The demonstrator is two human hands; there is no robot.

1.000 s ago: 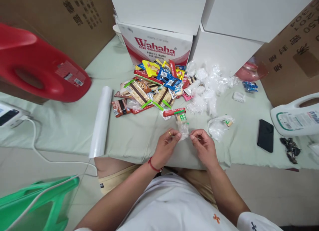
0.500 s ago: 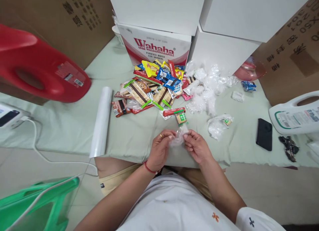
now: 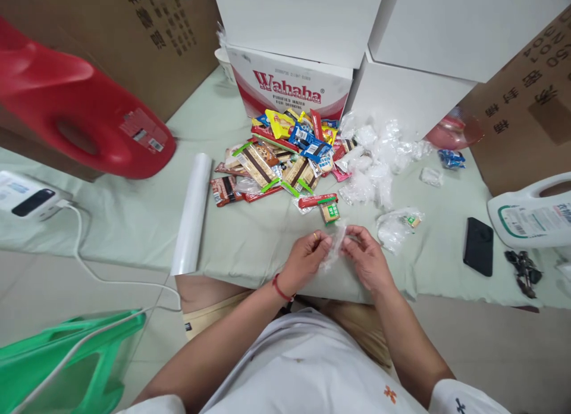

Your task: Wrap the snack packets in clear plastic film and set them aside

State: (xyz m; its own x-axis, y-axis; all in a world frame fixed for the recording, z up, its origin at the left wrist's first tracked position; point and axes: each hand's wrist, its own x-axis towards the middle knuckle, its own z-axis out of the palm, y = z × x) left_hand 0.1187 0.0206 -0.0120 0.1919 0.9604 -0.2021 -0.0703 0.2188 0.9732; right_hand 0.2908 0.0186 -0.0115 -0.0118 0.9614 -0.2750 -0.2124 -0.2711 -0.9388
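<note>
White boxes (image 3: 303,21) are standing along the back of the cloth-covered worktop (image 3: 250,241). Near its front edge, the left hand (image 3: 306,259) and right hand (image 3: 367,259) are each pinching crumpled clear plastic (image 3: 334,250) in a nearly closed fingertip grip. It is looking light, limp and slippery, probably tearing easily; its edges are offering the best hold. Beyond, a square biscuit packet (image 3: 330,213) is lying beside a glossy red wrapper (image 3: 312,201).

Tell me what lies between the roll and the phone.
In the head view, going from the roll to the phone: the left hand, the clear plastic both hands pinch, the right hand, then some crumpled plastic.
</note>
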